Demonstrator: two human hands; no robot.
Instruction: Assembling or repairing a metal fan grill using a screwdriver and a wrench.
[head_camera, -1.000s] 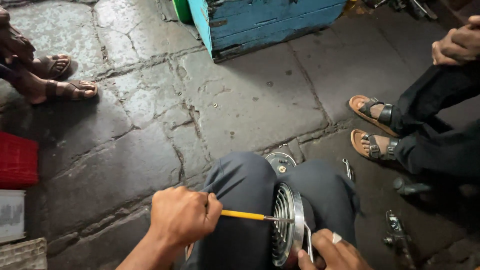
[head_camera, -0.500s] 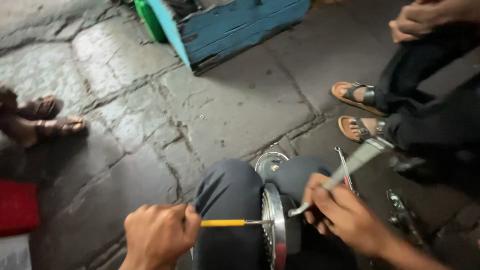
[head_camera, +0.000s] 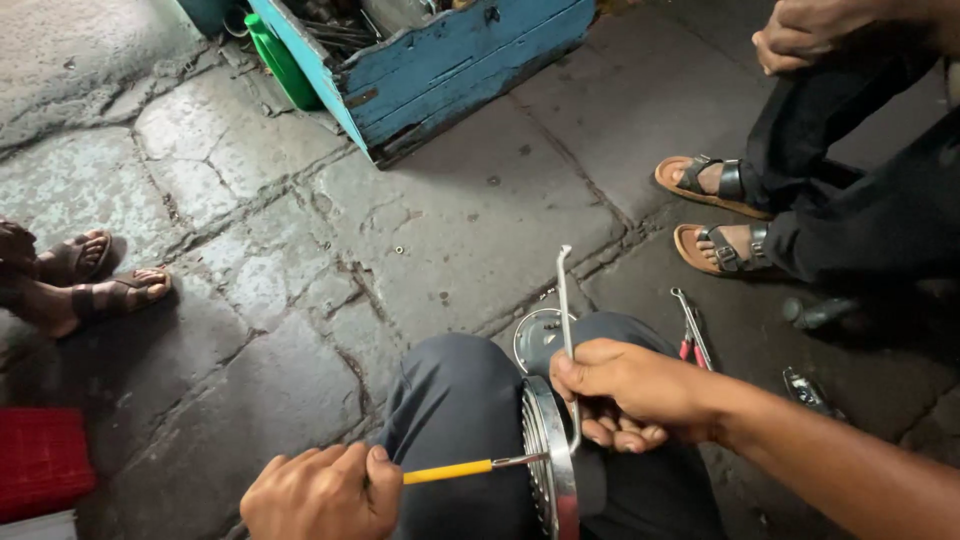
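Sprocket disc (head_camera: 550, 460) wedged between my knees | left hand (head_camera: 320, 495) fisted round yellow-handled screwdriver (head_camera: 450, 470) | right hand (head_camera: 630, 390) clamped on bent metal rod (head_camera: 566, 330) | blue wooden box (head_camera: 450, 60) holds dark metal tools

The left hand (head_camera: 322, 492) sat low in the view, its fingers curled into a closed fist with the knuckles turned upward and the thumb side facing right. The right hand (head_camera: 630, 392) was positioned higher and to the right of it, fingers folded in a closed grip, thumb pressed along the top and fingertips (head_camera: 604, 432) tucked beneath. The right forearm extended bare from the lower right corner toward the centre, and both hands remained apart above the bent knees.
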